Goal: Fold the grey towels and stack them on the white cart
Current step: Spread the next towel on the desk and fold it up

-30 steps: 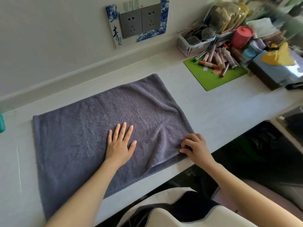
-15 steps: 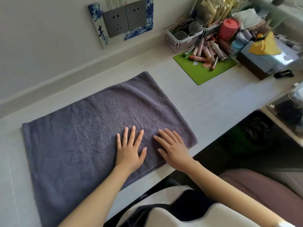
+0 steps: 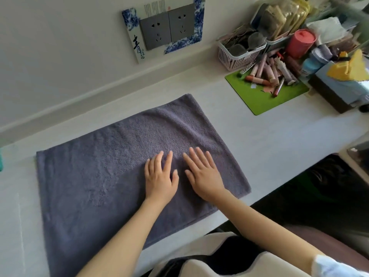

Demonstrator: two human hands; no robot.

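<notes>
Both hands, left and right, lie flat with fingers straight on the towel, spread mid-frame on the desk. This looks like smoothing; next, a hand must grasp an edge to fold.

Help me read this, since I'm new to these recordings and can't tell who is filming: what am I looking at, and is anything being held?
No machine here. A person wears a camera on the head, so this single view looks down over their own arms. A grey towel lies spread flat on a white counter. The left hand and right hand both rest on it, palms down with fingers straight, side by side. Nothing is gripped. At the far right sit a green mat with cosmetic sticks, a pink basket and a red jar. Grey sockets are on the wall.
</notes>
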